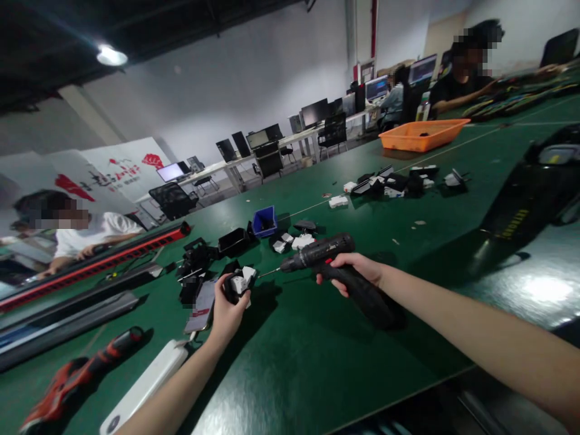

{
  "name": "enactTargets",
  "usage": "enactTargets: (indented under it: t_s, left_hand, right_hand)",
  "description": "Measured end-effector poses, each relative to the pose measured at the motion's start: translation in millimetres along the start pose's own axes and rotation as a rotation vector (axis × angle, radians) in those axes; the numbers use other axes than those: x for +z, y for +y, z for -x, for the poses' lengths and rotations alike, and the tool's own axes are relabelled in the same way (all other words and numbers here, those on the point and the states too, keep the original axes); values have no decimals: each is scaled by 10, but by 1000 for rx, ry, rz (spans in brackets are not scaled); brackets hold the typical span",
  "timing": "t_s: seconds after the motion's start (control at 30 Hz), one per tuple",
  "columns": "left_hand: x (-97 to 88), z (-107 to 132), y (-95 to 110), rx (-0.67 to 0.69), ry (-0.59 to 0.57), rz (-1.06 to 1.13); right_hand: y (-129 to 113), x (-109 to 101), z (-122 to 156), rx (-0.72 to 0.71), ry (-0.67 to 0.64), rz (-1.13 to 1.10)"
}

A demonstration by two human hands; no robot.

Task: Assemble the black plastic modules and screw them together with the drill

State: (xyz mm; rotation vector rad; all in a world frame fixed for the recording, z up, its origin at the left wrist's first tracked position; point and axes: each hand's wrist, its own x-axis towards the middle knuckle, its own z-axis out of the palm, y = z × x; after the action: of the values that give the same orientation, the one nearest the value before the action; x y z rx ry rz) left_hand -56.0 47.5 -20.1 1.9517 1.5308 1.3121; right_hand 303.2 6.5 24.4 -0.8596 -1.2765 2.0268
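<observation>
My right hand is wrapped round the grip of a black cordless drill, whose long thin bit points left. In my left hand is a small black and white plastic part, gripped between thumb and fingers. The bit's tip is close to this part; whether they touch I cannot tell. Just left of that hand lies a phone with its screen lit. Beyond the drill are loose white pieces, a blue bin and a black bin.
An orange tray and a pile of black and white parts lie farther back. At left are a red and black tool, a white power bank and long bars. A black device stands right. Other people sit around the table.
</observation>
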Motion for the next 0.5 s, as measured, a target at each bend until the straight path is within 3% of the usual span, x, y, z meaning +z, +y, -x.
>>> enactTargets:
  t_s: [0.1, 0.2, 0.27, 0.37, 0.43, 0.5]
  left_hand:
    - [-6, 34, 79, 25, 6, -26]
    - [-28, 31, 238, 86, -11, -56]
    - [-32, -14, 381, 143, -86, -116]
    - [28, -149, 587, 206, -312, -313]
    - [124, -276, 676, 242, -389, -488]
    - [246, -429, 710, 261, -403, -692]
  right_hand:
    - [-89, -87, 74, -182, 134, 134]
    - [-210, -107, 168, -363, 486, 447]
    - [-279, -101, 245, -450, 729, 786]
    - [-315, -111, 333, -406, 900, 1360]
    - [-288, -138, 337, -283, 884, 1594]
    - [-230, -170, 294, -198, 848, 1691]
